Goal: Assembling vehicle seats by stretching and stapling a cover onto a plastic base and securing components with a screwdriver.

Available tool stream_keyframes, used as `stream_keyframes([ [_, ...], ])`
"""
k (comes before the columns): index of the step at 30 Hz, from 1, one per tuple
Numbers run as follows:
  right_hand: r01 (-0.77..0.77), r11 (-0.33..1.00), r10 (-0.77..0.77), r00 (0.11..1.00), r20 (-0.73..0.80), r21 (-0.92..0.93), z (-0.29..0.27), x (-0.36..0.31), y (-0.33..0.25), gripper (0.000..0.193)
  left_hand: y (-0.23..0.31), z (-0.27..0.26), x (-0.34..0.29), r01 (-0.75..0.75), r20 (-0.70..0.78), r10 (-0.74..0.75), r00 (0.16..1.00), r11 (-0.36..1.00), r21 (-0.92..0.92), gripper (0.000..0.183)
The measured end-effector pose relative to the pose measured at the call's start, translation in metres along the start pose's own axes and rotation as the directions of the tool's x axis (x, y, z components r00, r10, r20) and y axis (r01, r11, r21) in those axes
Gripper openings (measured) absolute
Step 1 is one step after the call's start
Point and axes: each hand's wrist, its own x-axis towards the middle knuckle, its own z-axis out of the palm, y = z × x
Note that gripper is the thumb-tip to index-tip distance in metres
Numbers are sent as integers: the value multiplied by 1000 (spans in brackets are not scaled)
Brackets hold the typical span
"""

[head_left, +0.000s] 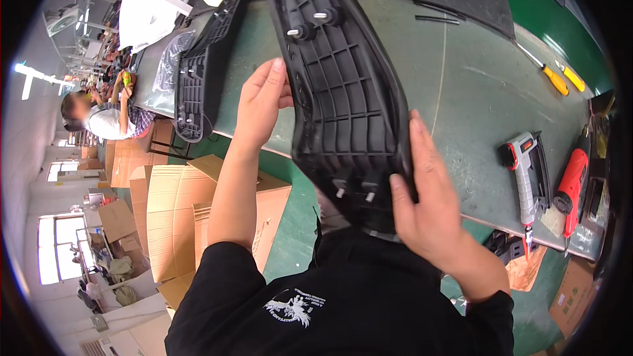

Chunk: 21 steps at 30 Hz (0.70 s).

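I hold a long black motorcycle seat (346,92) with its ribbed plastic underside facing up. Metal studs stick out near its far and near ends. My left hand (262,95) grips the left rim at mid-length, thumb along the edge and fingertips curled at the side. Against the right rim, closer to my body, my right hand (428,204) is pressed with its thumb over the edge; its other fingers are partly hidden. The seat is held over the green worktable's (475,118) near edge, its near end by my chest.
A second black seat (191,86) lies at the table's left. On the right are a grey staple gun (526,178), a red power tool (572,184), a yellow-handled screwdriver (554,79) and a yellow cutter (573,79). Cardboard boxes (175,217) stand left; another person (109,115) sits beyond.
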Motion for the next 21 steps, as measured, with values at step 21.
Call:
stream_keyframes([
  [21,271,496,-197,960,196,-825,-138,51,58,44,31,48,-1,-650,685,104,721,441,619,98],
])
